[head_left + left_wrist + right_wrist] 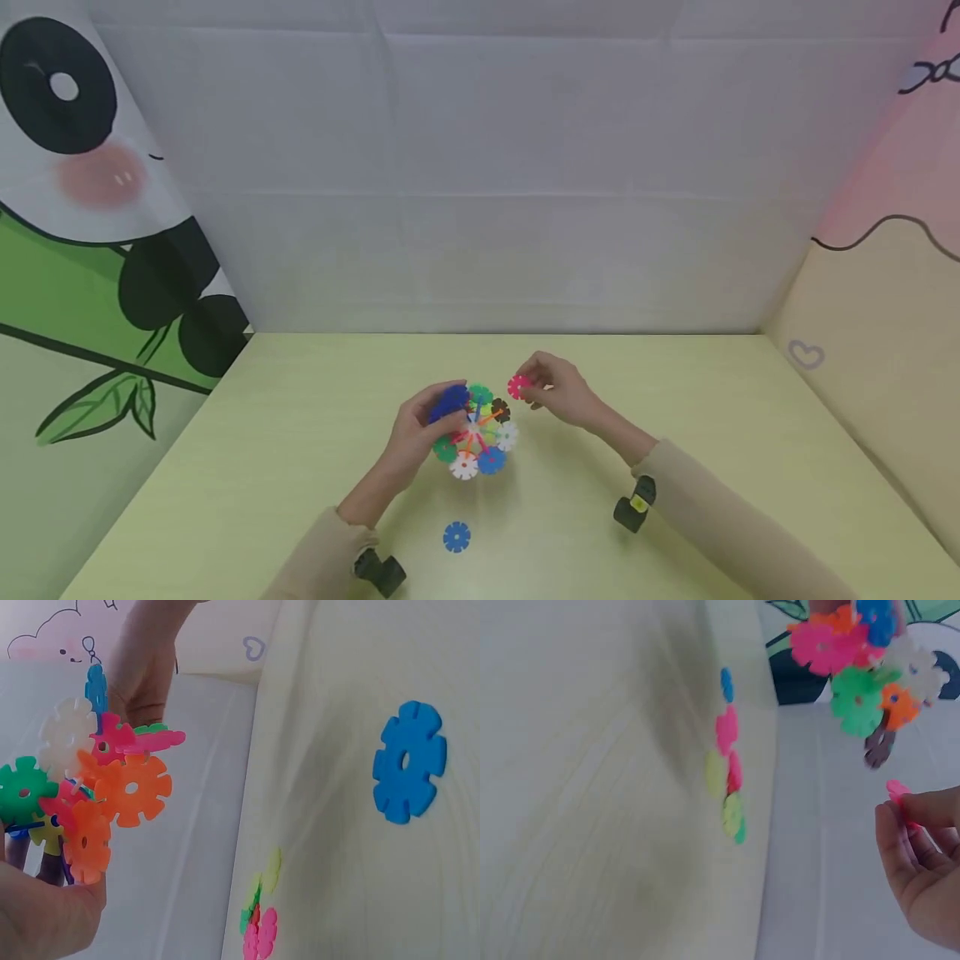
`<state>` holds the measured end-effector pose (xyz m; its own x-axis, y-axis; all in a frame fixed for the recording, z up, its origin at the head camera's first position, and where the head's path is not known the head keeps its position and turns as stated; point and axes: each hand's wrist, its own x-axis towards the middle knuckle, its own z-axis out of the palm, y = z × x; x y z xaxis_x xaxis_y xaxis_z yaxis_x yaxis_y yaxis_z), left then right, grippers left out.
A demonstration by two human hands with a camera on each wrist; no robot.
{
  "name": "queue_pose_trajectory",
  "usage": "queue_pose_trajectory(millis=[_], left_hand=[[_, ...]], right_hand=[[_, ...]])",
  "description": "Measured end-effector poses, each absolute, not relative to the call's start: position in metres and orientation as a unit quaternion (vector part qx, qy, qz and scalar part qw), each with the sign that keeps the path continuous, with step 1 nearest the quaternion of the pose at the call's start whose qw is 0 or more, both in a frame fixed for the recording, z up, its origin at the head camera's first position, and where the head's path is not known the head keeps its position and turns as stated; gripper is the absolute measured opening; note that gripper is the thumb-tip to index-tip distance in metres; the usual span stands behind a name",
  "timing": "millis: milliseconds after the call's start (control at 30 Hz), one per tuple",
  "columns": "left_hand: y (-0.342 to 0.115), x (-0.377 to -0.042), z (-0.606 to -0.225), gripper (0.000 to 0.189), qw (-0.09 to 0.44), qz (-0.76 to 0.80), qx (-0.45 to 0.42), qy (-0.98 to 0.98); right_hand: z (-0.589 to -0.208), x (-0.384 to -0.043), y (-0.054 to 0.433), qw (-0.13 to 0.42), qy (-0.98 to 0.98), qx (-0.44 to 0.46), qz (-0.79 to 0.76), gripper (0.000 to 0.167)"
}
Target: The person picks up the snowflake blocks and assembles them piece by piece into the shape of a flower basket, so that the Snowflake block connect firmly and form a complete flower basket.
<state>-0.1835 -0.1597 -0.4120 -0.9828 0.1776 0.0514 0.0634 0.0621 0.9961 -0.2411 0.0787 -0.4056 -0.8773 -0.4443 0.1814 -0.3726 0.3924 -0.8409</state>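
Note:
A cluster of slotted plastic snowflake discs [474, 429] in several colours, joined edge to edge and fanning outward, is held above the table by my left hand [411, 429]. The left thumb lies across its near side, beside a dark blue disc [450, 402]. To the right of the cluster, my right hand [567, 397] pinches a single pink disc [517, 387] between thumb and fingers. In the right wrist view this pink disc [897, 787] is apart from the cluster, a short way from a dark brown disc [880, 748]. The fingers partly cover it.
A blue disc [457, 537] lies flat on the pale yellow table [300, 400], nearer me. Wrist views show more discs [731, 757] on the tabletop, pink, yellow and green among them; whether they are joined cannot be told. A white cloth wall [517, 183] stands behind.

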Motion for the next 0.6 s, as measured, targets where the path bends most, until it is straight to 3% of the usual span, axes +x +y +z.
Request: queue_pose_trajectory(millis=[267,433,600], left_hand=[[-0.151,-0.189,-0.409,0.047,0.09,0.69,0.067,0.715],[-0.15,-0.192,-0.412,0.049,0.131,0.701,0.053,0.699],[-0.149,-0.194,-0.414,0.05,0.134,0.7,0.06,0.699]], right_hand=[[-0.372,-0.212,0.072,0.051,0.801,-0.255,-0.539,0.018],[-0.368,-0.21,0.071,0.038,0.804,-0.251,-0.538,0.018],[-0.369,-0.211,0.071,0.028,0.803,-0.247,-0.542,0.018]])
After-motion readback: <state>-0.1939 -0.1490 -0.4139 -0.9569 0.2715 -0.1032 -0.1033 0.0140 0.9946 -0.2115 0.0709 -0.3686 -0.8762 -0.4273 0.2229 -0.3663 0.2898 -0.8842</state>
